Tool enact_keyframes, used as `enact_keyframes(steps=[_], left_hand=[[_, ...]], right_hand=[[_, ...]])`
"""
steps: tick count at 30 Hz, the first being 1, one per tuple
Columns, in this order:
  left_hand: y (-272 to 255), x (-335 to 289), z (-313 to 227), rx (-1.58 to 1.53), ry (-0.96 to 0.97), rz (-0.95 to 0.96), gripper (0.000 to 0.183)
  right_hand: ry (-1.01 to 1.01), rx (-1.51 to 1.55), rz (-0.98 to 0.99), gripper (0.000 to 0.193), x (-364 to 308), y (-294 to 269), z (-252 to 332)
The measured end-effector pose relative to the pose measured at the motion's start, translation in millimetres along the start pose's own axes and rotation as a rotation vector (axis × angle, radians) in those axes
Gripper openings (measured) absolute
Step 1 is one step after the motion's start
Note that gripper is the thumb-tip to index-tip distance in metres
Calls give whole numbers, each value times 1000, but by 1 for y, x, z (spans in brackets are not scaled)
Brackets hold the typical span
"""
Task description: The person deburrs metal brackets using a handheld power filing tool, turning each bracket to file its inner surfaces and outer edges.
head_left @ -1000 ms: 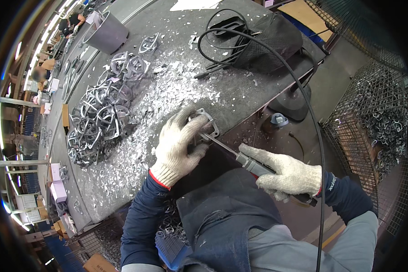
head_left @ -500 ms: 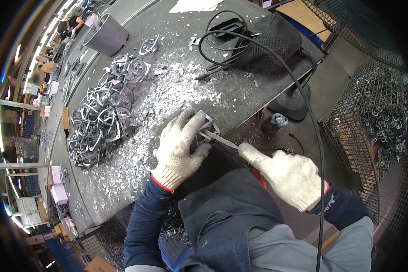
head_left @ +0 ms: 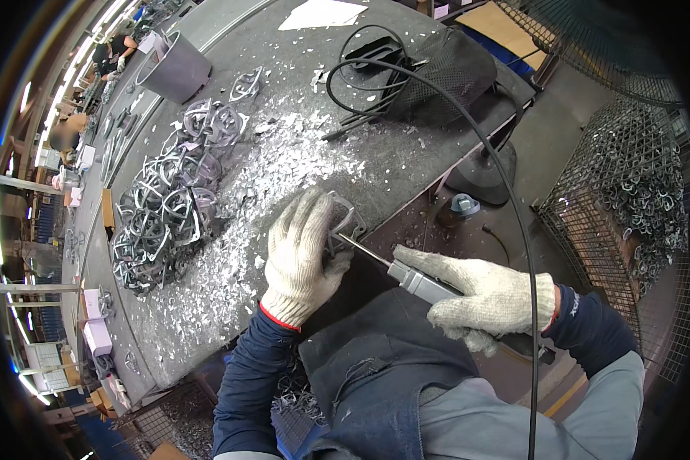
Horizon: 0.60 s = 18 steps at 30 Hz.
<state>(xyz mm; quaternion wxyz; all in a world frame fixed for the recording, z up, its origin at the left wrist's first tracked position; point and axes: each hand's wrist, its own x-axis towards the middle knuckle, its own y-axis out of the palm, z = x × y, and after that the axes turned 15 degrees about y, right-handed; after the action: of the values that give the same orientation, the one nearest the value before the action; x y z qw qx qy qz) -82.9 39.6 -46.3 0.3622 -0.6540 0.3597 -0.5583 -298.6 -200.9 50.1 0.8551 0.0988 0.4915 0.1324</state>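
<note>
My left hand (head_left: 300,264), in a white knit glove, is closed around a small grey metal frame-shaped part (head_left: 351,213) at the table's near edge, pinning it there. The fingers hide part of it. My gloved right hand (head_left: 492,295) is wrapped round a grey-bodied power file (head_left: 422,284). Its thin metal blade points up and left, and the tip is at the part's lower edge; whether it touches cannot be made out. To the left lies a heap of similar metal frame parts (head_left: 161,211) among pale metal flakes (head_left: 276,165).
A grey bucket (head_left: 175,70) stands at the table's far left. A black mesh basket (head_left: 456,77) with cables sits at the far right. A black hose (head_left: 506,188) arches past my right arm. Wire bins of parts (head_left: 644,184) stand right. Other people work far left.
My right hand has turned over and moved slightly right and down, so the file's grey body now shows and its blade is seen edge-on. My left hand keeps its hold on the part.
</note>
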Motion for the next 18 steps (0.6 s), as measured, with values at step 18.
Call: enact_keyframes(steps=[18], left_hand=[[0,3,8,-112,-30,24,95]], right_hand=[[54,-150,-91,91,-23,-38,56]])
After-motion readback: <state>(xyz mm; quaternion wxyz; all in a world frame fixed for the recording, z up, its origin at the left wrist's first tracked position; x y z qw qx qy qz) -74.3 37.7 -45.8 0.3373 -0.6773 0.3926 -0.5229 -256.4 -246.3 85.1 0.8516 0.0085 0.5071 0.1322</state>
